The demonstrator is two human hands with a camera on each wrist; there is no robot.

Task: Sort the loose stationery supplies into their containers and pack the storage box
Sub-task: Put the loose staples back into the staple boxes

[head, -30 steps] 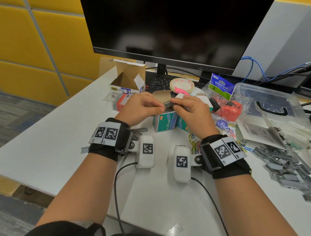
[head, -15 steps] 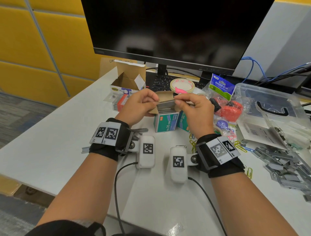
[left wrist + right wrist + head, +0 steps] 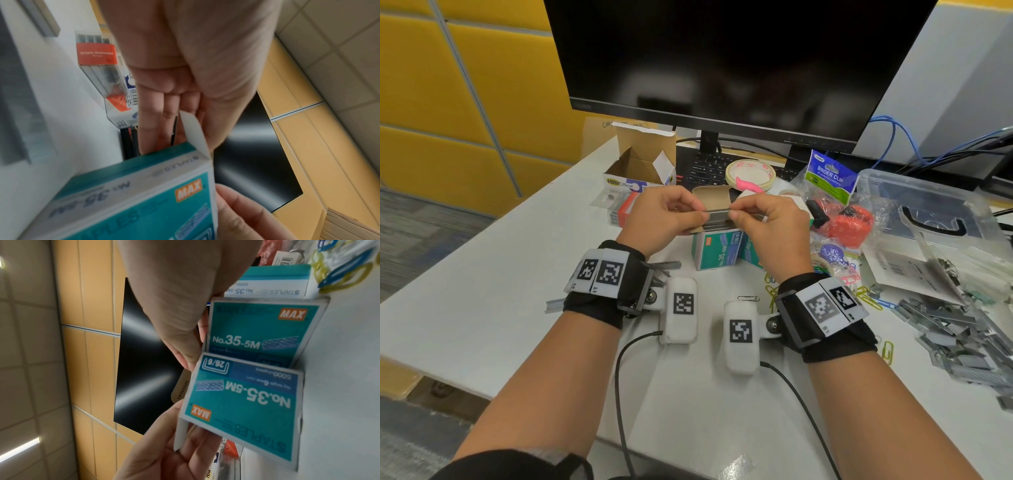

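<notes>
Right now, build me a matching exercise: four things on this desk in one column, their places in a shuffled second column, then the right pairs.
Things
1. strip of staples
2. roll of tape
3. binder clip bag
4. pile of loose staples

Places
A. on the desk at the far right, near the person
B. pinched between the left hand and the right hand, above the open teal box
C. leaning beside the clear storage box
D. just in front of the monitor stand

Pairs: 1-B, 2-D, 3-C, 4-A
</notes>
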